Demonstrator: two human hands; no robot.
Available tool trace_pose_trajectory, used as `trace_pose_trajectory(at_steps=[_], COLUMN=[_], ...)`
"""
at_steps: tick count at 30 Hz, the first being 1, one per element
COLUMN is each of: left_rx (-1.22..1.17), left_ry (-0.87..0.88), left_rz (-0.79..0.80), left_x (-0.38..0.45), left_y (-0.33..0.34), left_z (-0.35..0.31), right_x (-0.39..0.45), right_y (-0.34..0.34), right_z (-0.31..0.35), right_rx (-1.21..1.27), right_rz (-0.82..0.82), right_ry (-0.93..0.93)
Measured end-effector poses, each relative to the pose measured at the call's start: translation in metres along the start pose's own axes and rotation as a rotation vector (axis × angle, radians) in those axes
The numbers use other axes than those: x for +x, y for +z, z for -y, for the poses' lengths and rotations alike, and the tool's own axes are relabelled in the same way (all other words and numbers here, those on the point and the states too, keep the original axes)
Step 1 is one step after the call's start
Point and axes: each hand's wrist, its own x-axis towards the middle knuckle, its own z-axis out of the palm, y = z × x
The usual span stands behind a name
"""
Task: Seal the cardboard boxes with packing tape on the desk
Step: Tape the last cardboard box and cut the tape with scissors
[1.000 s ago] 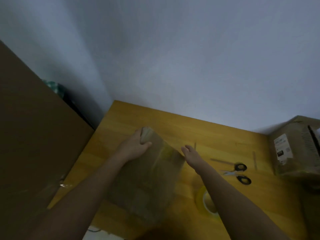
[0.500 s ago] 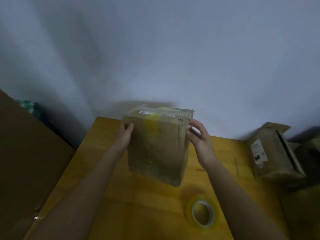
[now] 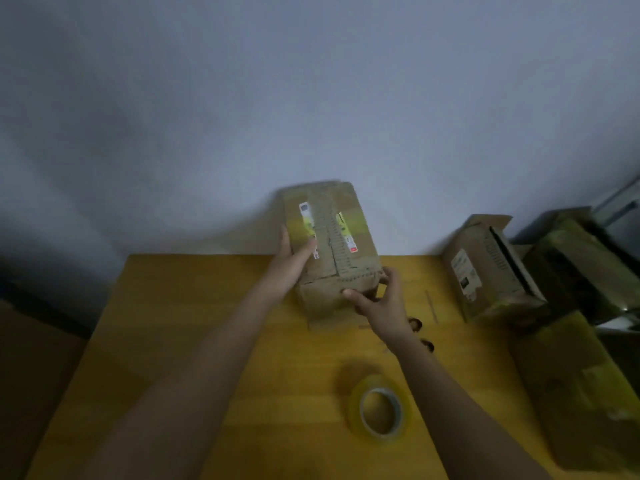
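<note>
Cardboard box (image 3: 330, 251) between left hand (image 3: 294, 261) and right hand (image 3: 379, 301) above desk (image 3: 194, 341), tape roll (image 3: 380, 410) nearer.

Head view — forward and down over the desk (image 3: 194, 341); close

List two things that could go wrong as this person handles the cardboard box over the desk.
The box is held tilted by the left hand and right hand at its sides; it might slip. Setting it down nearer could land it on the scissors, half hidden under the right wrist, or the tape roll.
</note>
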Motion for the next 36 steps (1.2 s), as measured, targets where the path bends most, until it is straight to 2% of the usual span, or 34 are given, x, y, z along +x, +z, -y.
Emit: trace_pose_trajectory(at_steps=[3,6,10,13,14,16,18,21,23,26,28,30,36], left_rx=[0.283,0.33,0.278,0.301,0.355,0.514,0.696,0.809,0.816,0.791,0.755,0.663,0.356], left_ry=[0.015,0.101,0.133,0.072,0.061,0.02,-0.117,-0.317,-0.392,-0.44,-0.451,-0.455,-0.404], left_rz=[0.096,0.087,-0.04,-0.247,-0.272,-0.156,0.091,0.398,0.477,0.495,0.495,0.474,0.448], left_x=[-0.008,-0.005,-0.021,-0.051,-0.061,-0.08,-0.09,-0.099,-0.105,-0.109,-0.109,-0.107,-0.078], left_y=[0.015,0.017,0.019,0.026,0.029,0.039,0.049,0.066,0.075,0.081,0.082,0.086,0.117], left_z=[0.024,0.04,0.048,0.07,0.083,0.117,0.149,0.182,0.193,0.204,0.21,0.214,0.202], right_x=[-0.007,-0.012,-0.028,-0.052,-0.06,-0.079,-0.094,-0.109,-0.113,-0.112,-0.11,-0.11,-0.115], right_y=[0.007,0.004,-0.007,-0.027,-0.034,-0.047,-0.054,-0.052,-0.042,-0.026,-0.023,-0.026,-0.055], right_z=[-0.021,-0.03,-0.033,-0.054,-0.064,-0.086,-0.108,-0.129,-0.14,-0.152,-0.156,-0.157,-0.146], right_rx=[-0.147,-0.217,-0.19,-0.385,-0.493,-0.711,-0.964,-1.366,-1.504,-1.496,-1.383,-1.249,-0.958], right_rz=[0.0,-0.021,0.04,0.097,0.14,0.282,0.458,0.608,0.661,0.673,0.661,0.661,0.581], right_ry=[0.137,0.134,0.174,0.241,0.246,0.263,0.264,0.102,0.008,-0.006,0.046,0.096,0.03])
